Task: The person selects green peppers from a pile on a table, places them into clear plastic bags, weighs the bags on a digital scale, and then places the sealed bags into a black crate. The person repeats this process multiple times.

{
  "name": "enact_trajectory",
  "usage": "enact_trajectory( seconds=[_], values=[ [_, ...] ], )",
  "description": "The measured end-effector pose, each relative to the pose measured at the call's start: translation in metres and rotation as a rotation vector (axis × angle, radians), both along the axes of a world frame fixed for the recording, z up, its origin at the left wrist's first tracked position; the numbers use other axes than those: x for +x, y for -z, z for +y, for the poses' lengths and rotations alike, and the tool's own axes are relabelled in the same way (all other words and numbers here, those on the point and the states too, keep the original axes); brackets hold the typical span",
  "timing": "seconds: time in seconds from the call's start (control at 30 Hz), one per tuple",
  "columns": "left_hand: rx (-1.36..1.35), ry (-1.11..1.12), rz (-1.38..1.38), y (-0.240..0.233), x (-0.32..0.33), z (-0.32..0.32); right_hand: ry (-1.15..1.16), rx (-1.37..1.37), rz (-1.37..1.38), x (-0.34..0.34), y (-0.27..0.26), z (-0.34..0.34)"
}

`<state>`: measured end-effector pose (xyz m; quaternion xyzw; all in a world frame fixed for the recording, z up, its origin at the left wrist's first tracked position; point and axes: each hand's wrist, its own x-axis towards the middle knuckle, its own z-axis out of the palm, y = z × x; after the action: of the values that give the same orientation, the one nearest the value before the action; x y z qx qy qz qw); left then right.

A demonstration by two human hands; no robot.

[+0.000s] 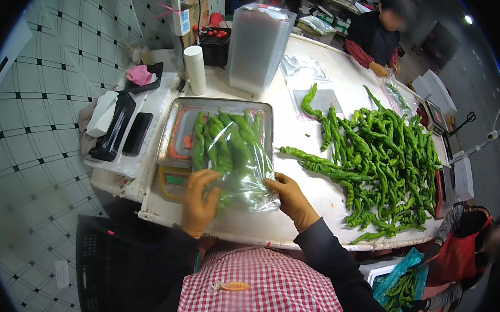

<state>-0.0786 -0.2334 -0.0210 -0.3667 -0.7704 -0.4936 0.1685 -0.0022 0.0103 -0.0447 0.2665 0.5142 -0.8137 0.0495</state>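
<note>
A clear plastic bag (254, 191) with several long green peppers (233, 144) in it lies over the metal tray (272, 136) of a weighing scale (171, 181) with a green display. My right hand (292, 200), in an orange glove, pinches the bag's near right corner between thumb and fingers. My left hand (199, 202), gloved the same way, is at the bag's near left side. Its thumb and fingers are apart and slightly blurred; whether they touch the plastic is hard to tell. The bag's near end looks blurred and shiny.
A large pile of green peppers (384, 165) covers the table's right side. Flat clear bags (317, 100) lie behind it. Stacked clear plastic containers (257, 48) and a white roll (195, 69) stand beyond the scale. A phone (137, 134) lies left. Co-workers (373, 43) handle peppers across and at right.
</note>
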Motion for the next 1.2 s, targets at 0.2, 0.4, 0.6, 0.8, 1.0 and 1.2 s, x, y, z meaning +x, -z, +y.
enact_trajectory(
  seconds=[0.2, 0.4, 0.6, 0.8, 1.0, 1.2],
  values=[
    [0.287, 0.119, -0.498, 0.001, 0.006, 0.007, -0.182, 0.528, 0.277, -0.023, -0.057, -0.043],
    [0.884, 0.296, -1.087, -0.014, 0.037, -0.047, -0.643, 1.502, 0.742, -0.018, -0.098, -0.147],
    [1.163, -0.202, -0.942, -0.024, 0.07, -0.133, -0.94, 1.321, 1.2, -0.016, -0.087, -0.225],
    [1.366, -0.503, -0.761, 0.003, 0.138, -0.261, -1.34, 0.842, 1.48, -0.025, -0.066, -0.262],
    [1.442, -0.867, -0.721, 0.03, 0.247, -0.354, -1.411, 0.755, 1.435, -0.036, -0.042, -0.302],
    [1.522, -1.097, -0.739, 0.07, 0.323, -0.397, -1.655, 0.713, 1.382, -0.037, -0.036, -0.337]
  ],
)
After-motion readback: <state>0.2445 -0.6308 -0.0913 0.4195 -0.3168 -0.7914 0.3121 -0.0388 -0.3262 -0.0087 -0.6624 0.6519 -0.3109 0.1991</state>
